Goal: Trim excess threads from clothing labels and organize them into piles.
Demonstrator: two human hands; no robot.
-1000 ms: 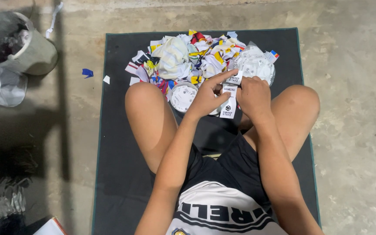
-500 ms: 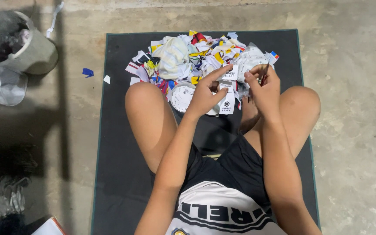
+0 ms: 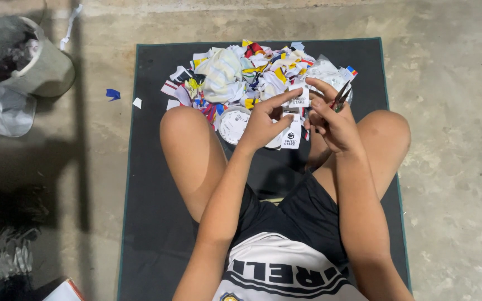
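**A:** What was the biggest thing in view?

**B:** A dark mat (image 3: 152, 223) with a green border lay on a concrete floor (image 3: 453, 167). A person sat cross-legged on it, bare knees spread toward the mat's left and right edges.

**A:** And next in size?

**B:** A grey bucket (image 3: 46, 69) stood on the floor off the mat's far left corner, with a crumpled plastic bag (image 3: 1, 111) beside it. At the mat's far edge, centred, sat a pile of cut fabric and paper scraps (image 3: 246, 72), white with yellow, red and blue.

**A:** What were the hands doing?

**B:** The left hand (image 3: 263, 120) pinched a strip of white labels (image 3: 292, 120) between thumb and fingers, holding it upright just in front of the pile, between the knees. The right hand (image 3: 336, 125) was closed around small scissors (image 3: 340, 97) with red handles, beside the top of the strip. I could not tell whether the blades touched it.

**A:** Anything smaller?

**B:** A blue scrap (image 3: 112, 93) and a white scrap (image 3: 137, 102) lay on the floor just off the mat's left edge.
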